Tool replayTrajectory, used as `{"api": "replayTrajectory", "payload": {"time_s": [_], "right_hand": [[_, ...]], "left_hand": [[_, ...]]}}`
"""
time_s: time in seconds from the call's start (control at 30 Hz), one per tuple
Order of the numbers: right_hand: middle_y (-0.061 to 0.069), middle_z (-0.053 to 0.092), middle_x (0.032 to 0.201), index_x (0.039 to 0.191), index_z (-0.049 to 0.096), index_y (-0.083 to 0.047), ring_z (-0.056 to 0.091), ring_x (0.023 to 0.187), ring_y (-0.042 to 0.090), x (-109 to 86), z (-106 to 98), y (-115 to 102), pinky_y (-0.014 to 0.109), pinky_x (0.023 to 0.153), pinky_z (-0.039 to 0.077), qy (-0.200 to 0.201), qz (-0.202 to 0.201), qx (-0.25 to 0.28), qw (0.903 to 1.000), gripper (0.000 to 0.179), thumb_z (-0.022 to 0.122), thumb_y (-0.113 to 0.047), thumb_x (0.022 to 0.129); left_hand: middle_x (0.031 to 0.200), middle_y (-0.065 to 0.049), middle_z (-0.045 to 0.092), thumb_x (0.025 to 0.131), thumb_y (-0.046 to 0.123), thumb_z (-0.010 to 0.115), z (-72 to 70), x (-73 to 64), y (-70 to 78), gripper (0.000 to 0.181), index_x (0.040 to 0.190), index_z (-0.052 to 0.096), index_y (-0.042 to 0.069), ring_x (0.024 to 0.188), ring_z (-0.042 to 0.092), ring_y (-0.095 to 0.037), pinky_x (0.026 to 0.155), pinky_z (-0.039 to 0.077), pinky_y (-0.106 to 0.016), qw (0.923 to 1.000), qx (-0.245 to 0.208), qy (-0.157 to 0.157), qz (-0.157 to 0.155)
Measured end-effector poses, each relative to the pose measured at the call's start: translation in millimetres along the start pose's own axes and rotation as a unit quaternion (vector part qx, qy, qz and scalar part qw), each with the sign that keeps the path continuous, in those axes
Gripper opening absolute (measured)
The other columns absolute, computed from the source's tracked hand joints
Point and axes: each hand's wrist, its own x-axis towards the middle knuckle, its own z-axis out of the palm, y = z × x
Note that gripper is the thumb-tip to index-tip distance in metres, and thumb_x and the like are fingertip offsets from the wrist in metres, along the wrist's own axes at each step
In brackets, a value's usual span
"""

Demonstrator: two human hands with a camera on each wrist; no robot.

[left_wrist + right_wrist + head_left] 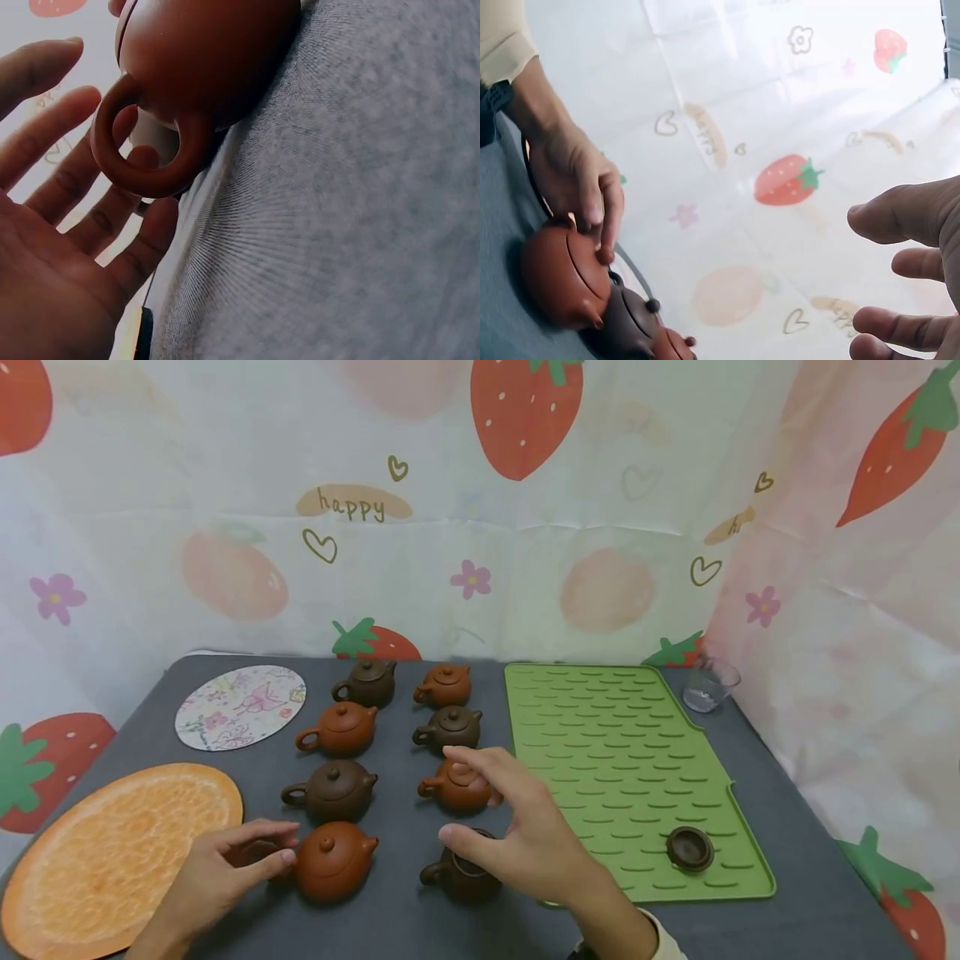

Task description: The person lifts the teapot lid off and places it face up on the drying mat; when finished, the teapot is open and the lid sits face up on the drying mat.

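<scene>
In the head view my left hand is at the handle of the nearest reddish-brown clay teapot in the left column. The left wrist view shows its spread fingers behind the ring handle, not closed round it. My right hand, thumb and fingers apart, hovers above a dark brown teapot that has its mouth uncovered. Nothing is held in this hand in the right wrist view. A small dark lid lies on the green mat at the right.
Farther back, two columns continue with brown and reddish teapots, such as a dark one and a reddish one. A clear glass stands beyond the mat. Left are an orange oval mat and a flowered oval mat.
</scene>
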Motion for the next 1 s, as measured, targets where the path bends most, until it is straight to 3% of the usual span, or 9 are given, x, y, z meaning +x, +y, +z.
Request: {"api": "replayTrajectory", "payload": {"time_s": [0.17,0.7,1.0], "right_hand": [[-0.007,0.053,0.119,0.142,0.048,-0.023,0.05,0.098,0.013,9.2,15.0,-0.3,0.032,0.076,0.044,-0.008,0.005,0.024,0.9997,0.063,0.076,-0.016,0.085],[-0.002,0.055,0.118,0.14,0.05,-0.02,0.051,0.094,0.012,33.1,63.0,5.4,0.028,0.078,0.045,-0.021,0.007,0.061,0.9979,0.056,0.073,-0.018,0.089],[-0.002,0.056,0.111,0.137,0.053,-0.019,0.053,0.092,0.007,41.0,91.9,12.8,0.023,0.075,0.045,-0.028,0.026,0.065,0.9972,0.054,0.073,-0.018,0.087]], "left_hand": [[0.095,-0.017,0.067,0.083,-0.014,0.067,-1.6,-0.7,-3.3,0.025,0.107,0.067,-0.012,0.076,0.066,-0.019,0.063,0.054,-0.028,0.9994,0.024,-0.011,0.021],[0.088,-0.01,0.069,0.083,-0.004,0.072,-3.2,-2.2,-4.6,0.016,0.099,0.073,-0.002,0.076,0.066,-0.018,0.064,0.054,-0.028,0.9981,0.051,-0.005,-0.033],[0.084,-0.006,0.07,0.081,-0.009,0.071,-2.5,-1.5,-5.4,0.014,0.091,0.075,0.0,0.076,0.064,-0.016,0.064,0.052,-0.027,0.9982,0.052,-0.005,-0.03]]}}
